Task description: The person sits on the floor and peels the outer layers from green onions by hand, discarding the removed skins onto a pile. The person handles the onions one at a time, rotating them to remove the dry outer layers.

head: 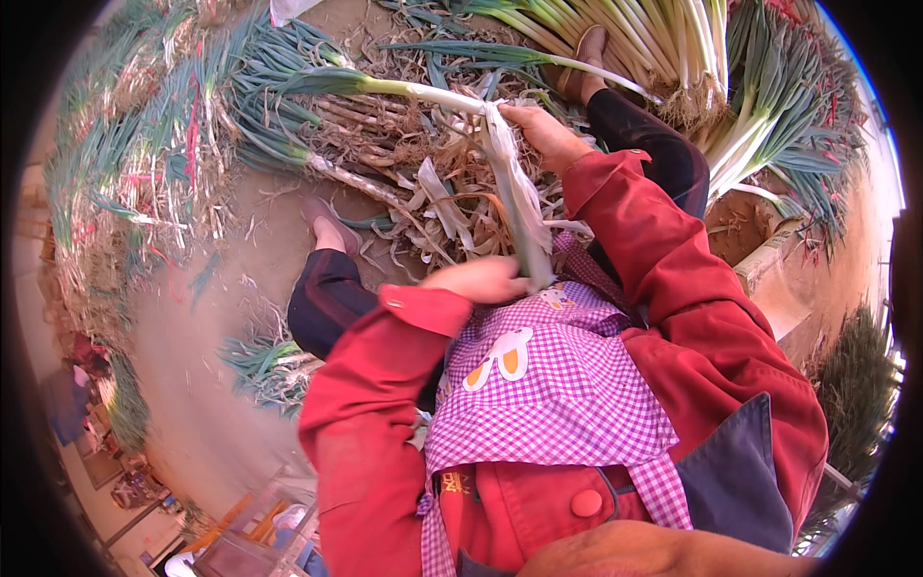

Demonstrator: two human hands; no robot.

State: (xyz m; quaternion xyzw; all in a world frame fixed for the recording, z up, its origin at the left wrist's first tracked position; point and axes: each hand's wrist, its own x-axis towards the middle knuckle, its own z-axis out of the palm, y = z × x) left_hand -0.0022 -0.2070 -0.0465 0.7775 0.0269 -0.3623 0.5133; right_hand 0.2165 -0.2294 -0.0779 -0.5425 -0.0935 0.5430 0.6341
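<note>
My right hand [548,137] grips the root end of a long leek or large green onion [440,95], whose green leaves point left. A pale, loose outer leaf [513,173] hangs from that end towards my lap. Its lower end is between the fingers of my left hand [479,280], slightly blurred, just above the checked apron [555,382]. Below the stalk, dry peelings and roots [447,209] lie heaped between my feet, with unpeeled stalks [360,180] at their left. Clean white stalks [649,43] lie fanned at the upper right.
Bundles with red ties [191,137] cover the ground on the left. More green-leaved stalks [771,115] lie at the right, near a curved piece of cardboard [775,281]. A small bundle [270,368] is beside my left leg. Crates and a frame [252,541] stand at the lower left.
</note>
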